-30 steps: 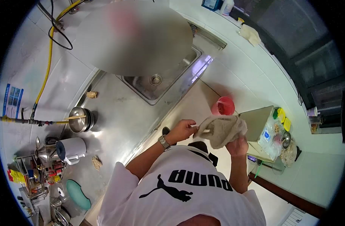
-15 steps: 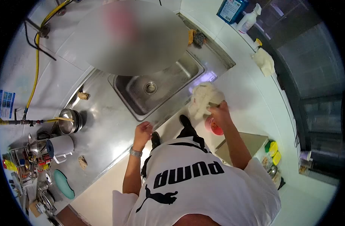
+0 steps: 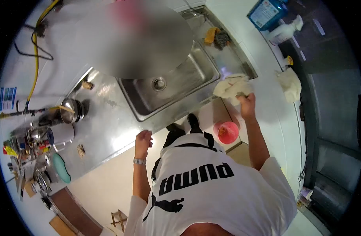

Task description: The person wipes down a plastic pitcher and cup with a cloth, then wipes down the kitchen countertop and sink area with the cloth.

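Observation:
My right hand (image 3: 247, 105) is closed on a whitish cloth (image 3: 232, 87). The cloth hangs bunched over the steel counter edge, by the right corner of the sink (image 3: 168, 93). My left hand (image 3: 143, 142), with a watch (image 3: 140, 161) at the wrist, is in front of the counter's near edge. Its fingers are curled in and nothing shows in them. A large blurred patch hides the back left of the sink.
A pink bucket (image 3: 228, 133) stands on the floor below the cloth. An orange cloth (image 3: 211, 35) and a dark scrubber (image 3: 221, 40) lie behind the sink. Stacked metal bowls (image 3: 72, 110) sit left. On the right ledge are a blue bottle (image 3: 267, 13), a spray bottle (image 3: 285, 32) and another cloth (image 3: 289, 84).
My right hand has carried the cloth up and to the right, towards the sink's right corner. The left hand has dropped slightly. The whole view has shifted, and more of the pink bucket shows.

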The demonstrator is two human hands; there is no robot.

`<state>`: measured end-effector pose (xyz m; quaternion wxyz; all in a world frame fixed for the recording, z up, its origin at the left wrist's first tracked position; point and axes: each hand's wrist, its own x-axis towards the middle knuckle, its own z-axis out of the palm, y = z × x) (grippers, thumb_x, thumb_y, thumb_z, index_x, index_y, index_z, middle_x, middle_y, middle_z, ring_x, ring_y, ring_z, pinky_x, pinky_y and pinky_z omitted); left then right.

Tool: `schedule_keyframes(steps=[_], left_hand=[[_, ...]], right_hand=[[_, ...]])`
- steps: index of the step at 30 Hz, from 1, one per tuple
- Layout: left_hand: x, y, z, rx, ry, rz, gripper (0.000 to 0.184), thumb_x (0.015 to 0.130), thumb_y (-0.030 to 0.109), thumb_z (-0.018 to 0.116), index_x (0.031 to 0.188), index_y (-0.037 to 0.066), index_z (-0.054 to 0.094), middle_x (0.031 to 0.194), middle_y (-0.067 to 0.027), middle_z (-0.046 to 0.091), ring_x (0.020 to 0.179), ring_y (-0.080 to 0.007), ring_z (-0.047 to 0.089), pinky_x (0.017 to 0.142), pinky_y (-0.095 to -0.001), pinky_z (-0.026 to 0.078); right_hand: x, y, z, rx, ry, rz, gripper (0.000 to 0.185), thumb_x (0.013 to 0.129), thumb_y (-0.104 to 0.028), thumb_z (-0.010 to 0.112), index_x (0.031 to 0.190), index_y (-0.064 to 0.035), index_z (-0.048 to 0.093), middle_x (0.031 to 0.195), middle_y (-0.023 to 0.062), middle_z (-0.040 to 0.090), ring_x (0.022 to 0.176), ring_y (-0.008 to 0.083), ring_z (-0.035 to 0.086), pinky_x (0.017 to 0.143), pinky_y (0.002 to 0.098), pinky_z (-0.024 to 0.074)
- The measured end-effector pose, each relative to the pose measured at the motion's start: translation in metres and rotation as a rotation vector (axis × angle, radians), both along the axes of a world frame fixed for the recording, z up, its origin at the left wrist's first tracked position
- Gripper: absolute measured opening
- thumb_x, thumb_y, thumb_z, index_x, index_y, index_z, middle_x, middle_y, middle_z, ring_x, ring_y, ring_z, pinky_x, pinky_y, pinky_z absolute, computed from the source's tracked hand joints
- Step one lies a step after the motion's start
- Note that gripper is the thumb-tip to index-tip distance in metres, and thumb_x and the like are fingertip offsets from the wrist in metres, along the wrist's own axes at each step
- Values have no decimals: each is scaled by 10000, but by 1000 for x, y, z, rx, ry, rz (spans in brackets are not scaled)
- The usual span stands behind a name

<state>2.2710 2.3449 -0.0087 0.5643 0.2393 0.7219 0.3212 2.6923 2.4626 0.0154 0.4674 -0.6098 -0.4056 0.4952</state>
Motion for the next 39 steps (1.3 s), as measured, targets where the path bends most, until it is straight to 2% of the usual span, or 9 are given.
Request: schedule_keyframes(steps=[6, 8, 11, 14, 18, 24, 32, 35, 39], left_hand=[[-12, 10, 7, -9, -54, 27, 189, 849, 186, 553, 774, 14, 573, 609, -32, 520, 432, -71, 445, 384, -213, 351], [-21, 7, -2, 11, -71, 8, 183, 845, 182, 555, 789, 10, 583, 602, -30, 518, 430, -73, 442, 385, -215, 355], [-29, 6, -12, -42, -56, 8, 194, 844, 193, 557, 798, 7, 588, 594, -28, 515, 429, -77, 443, 387, -218, 358], [-35, -4, -19, -89, -63, 42, 199, 844, 198, 554, 816, 5, 592, 605, -30, 517, 435, -80, 445, 393, -221, 363], [-36, -10, -20, -98, -25, 161, 203, 840, 192, 543, 843, -4, 595, 615, -33, 508, 444, -84, 440, 392, -228, 359], [-20, -19, -17, -146, 9, 367, 169, 833, 158, 518, 777, 12, 580, 590, -27, 488, 419, -85, 421, 375, -232, 351], [27, 11, -17, -236, 13, 421, 173, 844, 175, 539, 745, 33, 553, 576, -18, 469, 408, -85, 410, 361, -229, 346], [41, 24, -19, -236, 31, 442, 193, 846, 177, 535, 722, 29, 545, 565, -23, 471, 397, -88, 416, 355, -231, 347], [52, 36, -14, -248, 63, 453, 191, 848, 175, 530, 726, 29, 548, 563, -24, 472, 391, -87, 413, 353, -231, 350]], right_hand=[[-2, 9, 17, 174, -211, -185, 204, 694, -42, 559, 881, 30, 597, 856, 41, 597, 774, 149, 531, 721, 290, 421], [22, 11, -19, 256, -892, 28, 133, 714, -97, 557, 738, 32, 575, 819, 185, 594, 740, 320, 564, 657, 412, 436], [17, 19, -44, 457, -1057, 98, 182, 730, -129, 541, 662, 35, 582, 772, 256, 575, 719, 418, 542, 650, 482, 414], [15, 29, -69, 330, -1317, 299, 215, 752, -142, 537, 634, 29, 590, 688, 244, 574, 675, 427, 553, 639, 493, 415], [10, 61, -106, 44, -1337, 518, 266, 790, -212, 538, 662, 11, 606, 681, 236, 586, 682, 412, 574, 696, 492, 441], [0, 110, -170, 404, -1355, 547, 224, 811, -226, 511, 764, -38, 623, 719, 170, 618, 661, 360, 588, 651, 458, 469], [-23, 211, -169, 191, -1395, 655, 192, 807, -199, 525, 758, -51, 636, 737, 161, 627, 707, 341, 601, 654, 436, 476], [-43, 240, -154, 452, -1046, 430, 129, 830, -130, 525, 827, -41, 618, 788, 164, 613, 716, 338, 589, 644, 409, 466], [-78, 275, -154, 320, -771, 313, 167, 850, -131, 520, 955, -6, 559, 904, 153, 588, 821, 348, 571, 683, 391, 458]])
